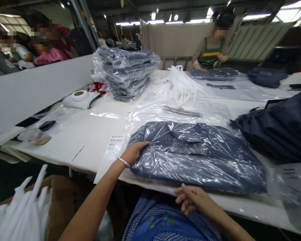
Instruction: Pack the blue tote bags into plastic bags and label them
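Note:
A folded dark blue garment in a clear plastic bag lies on the white table right in front of me. My left hand rests flat on the bag's left edge, fingers on the plastic. My right hand sits at the table's near edge just below the bag, fingers loosely curled and holding nothing.
A stack of bagged garments stands at the back left, white plastic hangers beside it, a tape dispenser to the left. Loose dark garments lie at the right. A person in a green vest works across the table; others sit far left.

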